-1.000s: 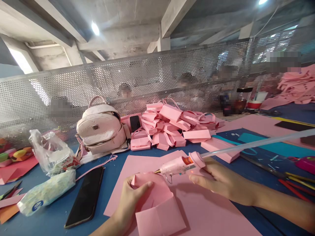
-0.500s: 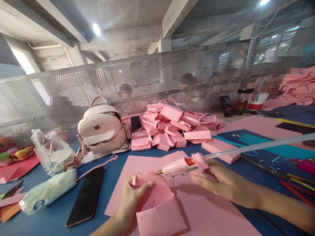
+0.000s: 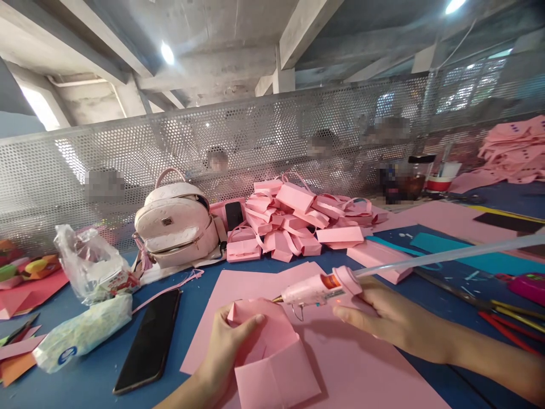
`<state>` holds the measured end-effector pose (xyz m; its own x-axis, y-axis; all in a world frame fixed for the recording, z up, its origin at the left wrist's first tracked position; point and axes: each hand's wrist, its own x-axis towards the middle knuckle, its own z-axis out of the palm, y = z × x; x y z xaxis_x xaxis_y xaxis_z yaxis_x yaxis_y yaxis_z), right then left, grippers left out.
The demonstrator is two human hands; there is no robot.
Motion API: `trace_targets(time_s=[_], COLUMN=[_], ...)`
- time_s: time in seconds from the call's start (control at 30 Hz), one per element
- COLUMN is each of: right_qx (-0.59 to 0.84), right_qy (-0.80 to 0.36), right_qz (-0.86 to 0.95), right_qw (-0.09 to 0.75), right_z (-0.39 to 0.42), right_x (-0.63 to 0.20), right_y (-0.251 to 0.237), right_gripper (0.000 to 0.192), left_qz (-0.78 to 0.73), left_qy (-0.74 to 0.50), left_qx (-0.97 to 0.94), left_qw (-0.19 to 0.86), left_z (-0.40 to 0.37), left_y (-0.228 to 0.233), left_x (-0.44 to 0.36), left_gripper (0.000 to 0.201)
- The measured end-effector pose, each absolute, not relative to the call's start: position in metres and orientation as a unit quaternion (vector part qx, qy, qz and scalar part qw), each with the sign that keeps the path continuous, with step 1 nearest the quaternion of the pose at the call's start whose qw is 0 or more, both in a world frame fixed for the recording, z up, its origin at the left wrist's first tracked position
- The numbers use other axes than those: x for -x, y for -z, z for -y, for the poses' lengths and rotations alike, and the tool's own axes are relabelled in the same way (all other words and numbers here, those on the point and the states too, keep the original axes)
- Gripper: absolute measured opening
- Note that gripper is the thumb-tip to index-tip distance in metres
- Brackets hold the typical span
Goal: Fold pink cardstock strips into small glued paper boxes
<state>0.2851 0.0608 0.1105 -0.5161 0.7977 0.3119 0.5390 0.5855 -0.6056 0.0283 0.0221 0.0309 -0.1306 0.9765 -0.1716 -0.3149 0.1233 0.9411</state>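
On the blue bench [image 3: 97, 375], left hand [image 3: 227, 346] fingers pinch a folded pink paper piece [image 3: 272, 355]; right hand [image 3: 392, 318] grips a glue gun [image 3: 317, 288], nozzle just above it.

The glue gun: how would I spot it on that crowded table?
Find the big pink sheet on the blue table. Above it, the right hand holds the glue gun, its tip beside the folded pink paper. Only it has a metal nozzle and a long clear stick behind.
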Motion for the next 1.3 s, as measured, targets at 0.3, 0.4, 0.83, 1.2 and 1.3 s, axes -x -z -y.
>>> trace_targets(time_s=[0.3, 0.4, 0.83, 1.2, 1.3], right_qx=[0.384, 0.381, 0.403, 0.393, 0.390], right_qy=[-0.241, -0.243, -0.224, -0.229, -0.233], right_qz=[0.841, 0.840, 0.830, 0.834, 0.835], right_qw=[0.295, 0.300, 0.314, 0.312, 0.310], right_z=[-0.058, -0.057, -0.054, -0.053, -0.051], right_x=[-0.285, -0.287, -0.293, -0.294, -0.291], right_y=[-0.116, -0.114, -0.112, -0.114, -0.116], right_gripper=[0.037, 0.038, 0.040, 0.039, 0.040], left_qz=[-0.494, -0.497, -0.498, -0.498, -0.494], left_qy=[-0.574, -0.575, -0.578, -0.580, -0.582], left_qx=[-0.340, -0.338, -0.349, -0.346, -0.349], left_qw=[0.558, 0.555, 0.544, 0.544, 0.544], left_z=[-0.023, -0.022, -0.023, -0.022, -0.023], left_y=[-0.031, -0.032, -0.032, -0.032, -0.031], left_x=[-0.029, -0.029, -0.029, -0.030, -0.029], left_gripper=[0.044, 0.046, 0.044, 0.045, 0.044])
